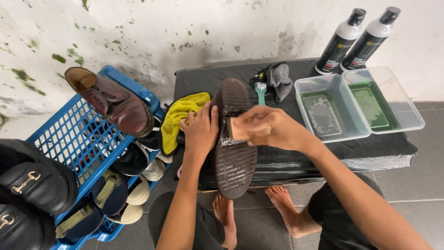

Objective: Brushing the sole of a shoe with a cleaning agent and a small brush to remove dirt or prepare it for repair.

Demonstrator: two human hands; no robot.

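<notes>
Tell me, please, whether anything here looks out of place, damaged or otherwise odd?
The wall behind the table looks damaged: its paint is flaking, with green patches and dark stains. The brown shoe balances on the rim of the blue basket rather than lying inside it. The foam on the upturned sole looks like cleaning lather, not a spill.

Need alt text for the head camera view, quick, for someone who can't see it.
The left hand steadies a dark shoe, sole up, while the right hand presses a brush against its soapy sole. Behind on the black table sit two water tubs and two bottles; a blue basket of shoes stands left.
</notes>
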